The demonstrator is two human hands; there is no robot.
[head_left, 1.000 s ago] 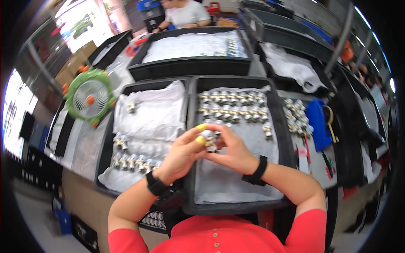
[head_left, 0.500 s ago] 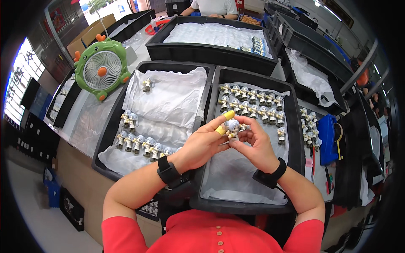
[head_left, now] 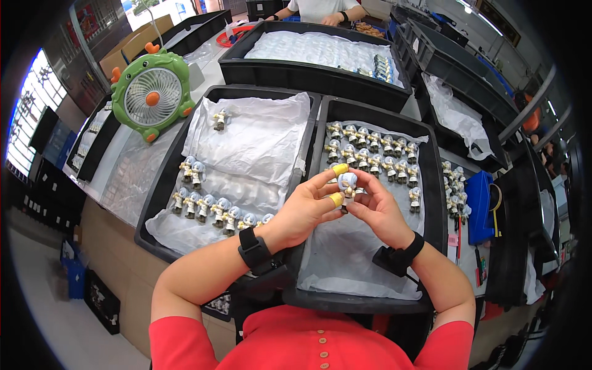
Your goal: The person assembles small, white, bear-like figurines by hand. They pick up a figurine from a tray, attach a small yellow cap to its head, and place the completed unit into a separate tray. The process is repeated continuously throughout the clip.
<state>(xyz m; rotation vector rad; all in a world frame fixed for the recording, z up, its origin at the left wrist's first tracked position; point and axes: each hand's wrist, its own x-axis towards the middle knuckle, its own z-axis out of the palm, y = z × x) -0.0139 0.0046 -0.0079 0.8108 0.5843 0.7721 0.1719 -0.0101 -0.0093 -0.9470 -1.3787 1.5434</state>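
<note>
A small white-haired figurine (head_left: 347,184) is held between my two hands above the right black tray (head_left: 439,203). My left hand (head_left: 308,206), with yellow covers on thumb and index finger, grips its left side. From the other side the fingers of my right hand (head_left: 379,206) close on it. Beneath and behind my hands, rows of like figurines (head_left: 375,143) stand or lie on white sheeting in that tray. The left black tray (head_left: 161,203) holds more figurines (head_left: 205,206) toward its near edge, and one (head_left: 220,118) lies apart on a folded white sheet (head_left: 253,129).
A green fan (head_left: 152,98) stands at the far left. Behind the trays is another black tray (head_left: 308,75) with wrapped items, and a person's hand (head_left: 334,18) beyond it. To the right are a blue bin (head_left: 480,206), loose figurines (head_left: 453,188) and pens (head_left: 478,262).
The figurine has turned in my fingers and now sits more upright, facing differently. Both hands have shifted slightly right. The person across has brought a hand into view behind the far tray.
</note>
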